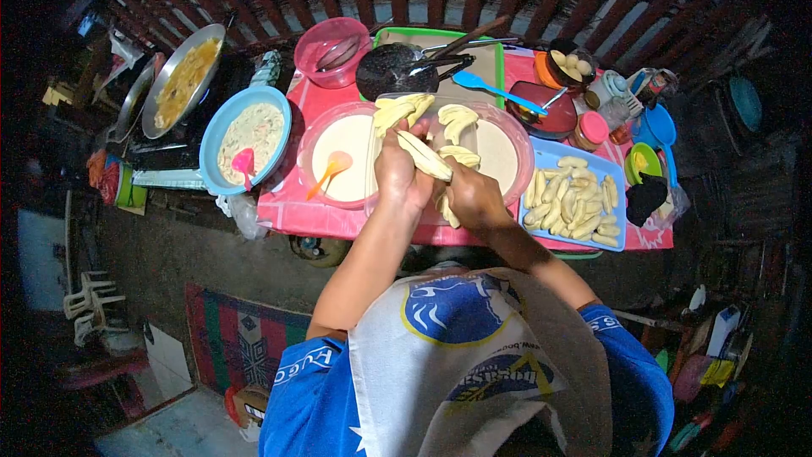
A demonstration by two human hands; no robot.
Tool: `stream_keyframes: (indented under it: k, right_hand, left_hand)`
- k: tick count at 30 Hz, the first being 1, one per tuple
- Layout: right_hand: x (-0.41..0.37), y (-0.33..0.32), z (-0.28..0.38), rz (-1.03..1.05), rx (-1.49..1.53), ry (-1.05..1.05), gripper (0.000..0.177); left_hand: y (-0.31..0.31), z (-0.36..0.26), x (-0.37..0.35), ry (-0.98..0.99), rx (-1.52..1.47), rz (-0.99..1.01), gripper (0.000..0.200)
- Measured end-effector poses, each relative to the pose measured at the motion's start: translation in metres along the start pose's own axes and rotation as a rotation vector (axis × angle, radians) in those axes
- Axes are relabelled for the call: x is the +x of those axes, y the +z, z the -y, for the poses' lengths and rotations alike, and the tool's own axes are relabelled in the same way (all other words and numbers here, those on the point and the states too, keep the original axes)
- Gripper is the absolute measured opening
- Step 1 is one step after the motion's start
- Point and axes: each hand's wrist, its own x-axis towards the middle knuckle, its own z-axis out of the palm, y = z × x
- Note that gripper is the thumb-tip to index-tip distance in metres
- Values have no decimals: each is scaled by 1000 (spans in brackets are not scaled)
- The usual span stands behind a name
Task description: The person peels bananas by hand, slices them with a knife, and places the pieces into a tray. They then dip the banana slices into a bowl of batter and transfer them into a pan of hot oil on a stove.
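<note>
My left hand [404, 171] is wrapped round a peeled banana [425, 156], held above a clear tray [427, 115]. At the banana's near end, the fingers of my right hand [474, 195] are closed; what they grip is partly hidden. Sliced, fanned banana pieces [458, 122] lie on the tray. Pale batter [342, 152] fills a pink basin on the left, with an orange spoon [336, 165] in it, and more batter [497, 155] shows to the right. Several peeled bananas [573, 203] are piled in a blue tray [616, 241].
A blue bowl [209, 148] of mixture with a pink spoon and a large frying pan [184, 80] stand left. Behind are a pink basin [313, 42], a dark pan [396, 76] and a blue spatula [499, 91]. Jars and a green bowl [644, 161] stand right.
</note>
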Motion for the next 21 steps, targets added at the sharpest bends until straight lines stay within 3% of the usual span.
stream_keyframes:
  k: [5, 9, 14, 21]
  right_hand:
    - [-33, -32, -5, 1, -49, -104, 6]
    - [-43, -35, -4, -52, -19, -62, 10]
    - [-36, -29, 0, -136, -59, -204, 6]
    - [-34, -26, 4, -118, -50, -189, 9]
  left_hand:
    - [2, -27, 6, 73, -243, -15, 24]
    - [2, -21, 4, 66, -210, -29, 23]
    - [8, -11, 0, 36, -194, -20, 24]
    - [9, -8, -8, 47, -156, -34, 24]
